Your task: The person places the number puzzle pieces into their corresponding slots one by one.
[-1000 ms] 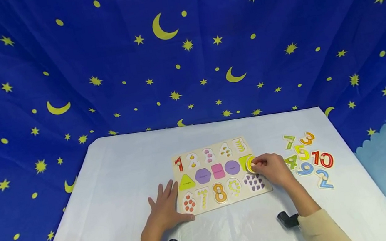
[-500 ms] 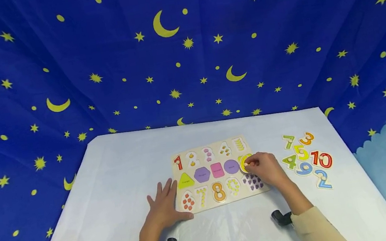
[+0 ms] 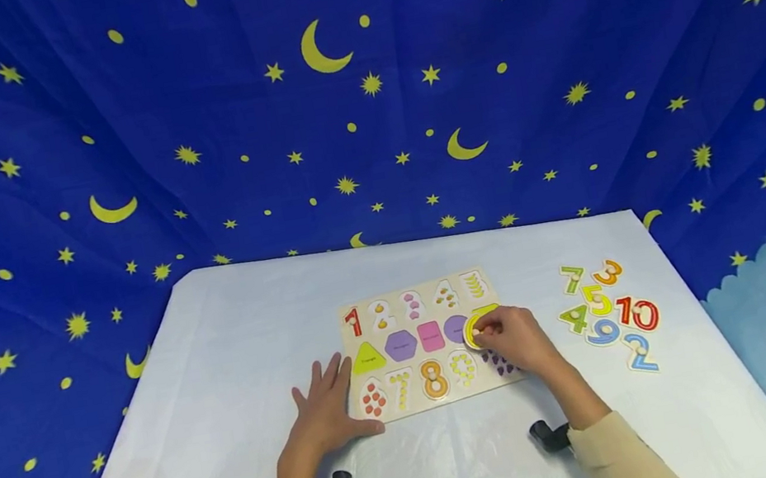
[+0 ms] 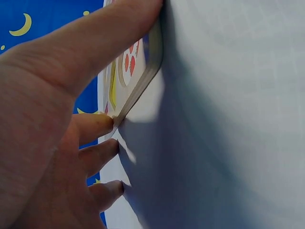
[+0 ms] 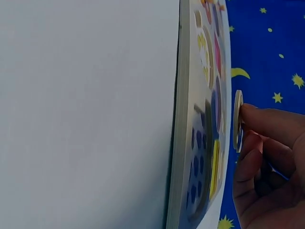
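A wooden number puzzle board (image 3: 410, 412) lies on the white table, with a red 1 (image 3: 354, 323) and an orange 8 (image 3: 434, 379) in their recesses. My right hand (image 3: 521, 336) pinches a rounded yellow number piece (image 3: 471, 334) by its knob, over the purple circle's right edge. In the right wrist view this piece (image 5: 237, 121) is seen edge-on, raised off the board; fingers hide part of it from above. My left hand (image 3: 328, 415) has its fingers spread at the board's left side, thumb along the front-left corner. In the left wrist view, the thumb (image 4: 90, 45) crosses the board's edge.
Right of the board lie several loose number pieces, among them a green 7 (image 3: 573, 278), an orange 3 (image 3: 609, 272), a red 10 (image 3: 638, 313) and a blue 2 (image 3: 641, 353). A blue star-print cloth (image 3: 242, 111) hangs behind the white table (image 3: 191, 403).
My right hand has moved left over the board with the yellow number piece, from the green-yellow shape to the purple circle's edge. My left hand stays at the board's corner.
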The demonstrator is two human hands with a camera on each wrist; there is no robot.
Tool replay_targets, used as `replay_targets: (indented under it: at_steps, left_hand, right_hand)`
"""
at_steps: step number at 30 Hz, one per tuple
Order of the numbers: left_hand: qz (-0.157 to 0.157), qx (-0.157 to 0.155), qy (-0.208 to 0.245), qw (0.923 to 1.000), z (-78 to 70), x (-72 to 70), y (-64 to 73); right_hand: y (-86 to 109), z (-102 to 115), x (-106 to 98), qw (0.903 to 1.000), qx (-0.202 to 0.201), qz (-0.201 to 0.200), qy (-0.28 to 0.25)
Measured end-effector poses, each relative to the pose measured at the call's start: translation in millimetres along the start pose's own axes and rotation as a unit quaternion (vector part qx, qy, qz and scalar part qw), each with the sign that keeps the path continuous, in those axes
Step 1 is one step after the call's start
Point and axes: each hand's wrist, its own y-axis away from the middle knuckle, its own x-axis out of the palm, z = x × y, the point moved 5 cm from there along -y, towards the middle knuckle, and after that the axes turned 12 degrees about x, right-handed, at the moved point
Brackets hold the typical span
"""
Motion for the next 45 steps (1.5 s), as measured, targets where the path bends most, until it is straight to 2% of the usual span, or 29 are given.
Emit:
replay_targets:
  at_steps: [19, 27, 35, 45]
  left_hand:
    - [-0.001, -0.007, -0.005, 1.0000, 1.0, -0.1, -0.1]
    - [-0.007, 0.001, 0.001, 1.0000, 0.6, -0.4, 0.6]
    - [-0.004, 0.003, 0.004, 1.0000, -0.8, -1.7, 0.8]
    - [-0.001, 0.002, -0.005, 1.0000, 0.9, 0.6, 0.6]
  right_hand:
    - [0.3, 34.5, 30.3, 0.9990, -0.038, 0.024, 0.007]
    - [4.2, 45.3, 41.3, 0.9966, -0.076, 0.032, 0.006]
    - [6.2, 52.4, 52.9, 0.9959, -0.081, 0.041, 0.002]
    - [13.7, 62.3, 67.4, 0.9931, -0.086, 0.079, -0.013]
